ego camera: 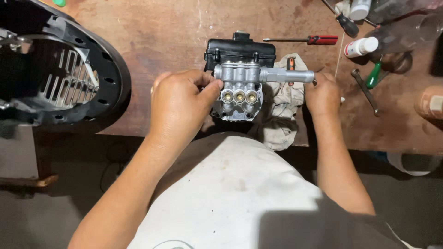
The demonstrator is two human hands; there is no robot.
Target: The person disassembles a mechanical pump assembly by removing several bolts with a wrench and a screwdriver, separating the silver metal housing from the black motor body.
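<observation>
A silver metal pump head (240, 90) with three brass ports is standing at the near edge of the desk (175, 32), against a black housing (240, 50) and over a grey rag (281, 113). The left hand (182, 103) is pinching its left end with fingers pressed on the metal; the right hand (323, 94) is closing around the tip of its side tube. It appears to be a fitting or aligning step, calling for steady support. A red-handled screwdriver (304, 40) is lying beyond.
</observation>
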